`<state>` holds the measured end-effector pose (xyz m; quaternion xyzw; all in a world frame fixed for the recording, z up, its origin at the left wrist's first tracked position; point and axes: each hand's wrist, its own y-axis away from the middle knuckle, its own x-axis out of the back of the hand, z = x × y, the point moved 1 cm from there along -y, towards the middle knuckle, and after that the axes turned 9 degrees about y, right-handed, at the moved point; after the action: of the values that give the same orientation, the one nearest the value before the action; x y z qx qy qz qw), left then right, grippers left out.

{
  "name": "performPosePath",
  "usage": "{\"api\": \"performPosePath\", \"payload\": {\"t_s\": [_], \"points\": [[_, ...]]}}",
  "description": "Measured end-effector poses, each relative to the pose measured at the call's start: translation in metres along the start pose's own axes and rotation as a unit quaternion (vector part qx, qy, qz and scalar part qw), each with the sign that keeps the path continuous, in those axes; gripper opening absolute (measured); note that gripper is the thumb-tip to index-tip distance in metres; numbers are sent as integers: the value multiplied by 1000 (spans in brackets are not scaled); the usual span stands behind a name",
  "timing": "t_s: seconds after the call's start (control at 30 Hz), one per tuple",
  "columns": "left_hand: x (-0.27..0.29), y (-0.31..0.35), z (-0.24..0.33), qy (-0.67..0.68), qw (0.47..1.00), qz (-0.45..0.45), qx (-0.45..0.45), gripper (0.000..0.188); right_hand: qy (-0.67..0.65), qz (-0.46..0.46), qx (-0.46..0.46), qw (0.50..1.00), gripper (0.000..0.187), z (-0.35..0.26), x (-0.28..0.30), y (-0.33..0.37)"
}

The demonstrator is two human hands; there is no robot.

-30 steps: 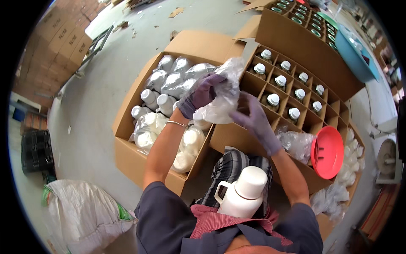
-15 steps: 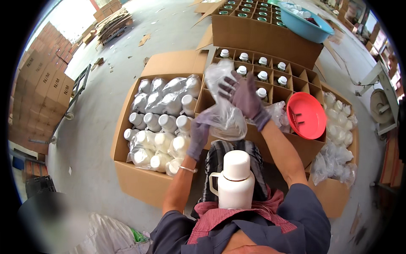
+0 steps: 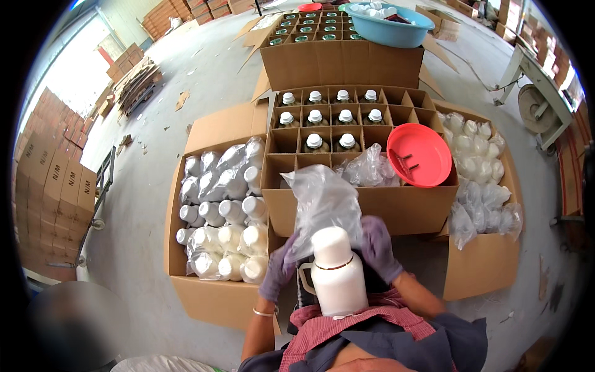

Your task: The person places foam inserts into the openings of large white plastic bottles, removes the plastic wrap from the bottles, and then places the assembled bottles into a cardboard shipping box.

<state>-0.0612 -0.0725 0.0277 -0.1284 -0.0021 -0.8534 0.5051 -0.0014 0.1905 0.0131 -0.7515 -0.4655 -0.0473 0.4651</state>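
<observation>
A white thermos flask (image 3: 339,285) with a cup lid and a side handle stands upright on my lap. Just beyond it, a transparent plastic bag (image 3: 325,195) is spread between my gloved hands, its lower edge at the flask's lid. My left hand (image 3: 279,268), in a purple glove, is closed on the bag's left edge beside the handle. On the other side, my right hand (image 3: 379,251) grips the bag's right edge, its fingers partly behind the film.
A carton (image 3: 204,291) of bagged and bare flasks stands at left. Ahead, a divided carton (image 3: 396,214) holds white-capped bottles, loose plastic bags (image 3: 369,167) and a red bowl (image 3: 427,139). A blue basin (image 3: 387,28) sits on the carton behind. Another carton (image 3: 483,266) at right holds bagged items.
Both hands have come down and back toward my lap. The bag, previously stretched upward over the divided carton, is now spread wide at the flask's lid. The view has tilted up.
</observation>
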Motion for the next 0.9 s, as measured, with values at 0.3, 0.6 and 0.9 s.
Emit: {"api": "performPosePath", "payload": {"t_s": [0.3,0.6,0.9], "points": [[-38,73,-1,31,996,76,-24,74,80,-164,153,971,23,3,53,63],[-11,193,-15,59,978,-171,102,42,-34,-374,215,902,12,15,75,154],[7,82,-12,-63,988,-130,62,50,-68,-449,139,880,17,19,74,153]]}}
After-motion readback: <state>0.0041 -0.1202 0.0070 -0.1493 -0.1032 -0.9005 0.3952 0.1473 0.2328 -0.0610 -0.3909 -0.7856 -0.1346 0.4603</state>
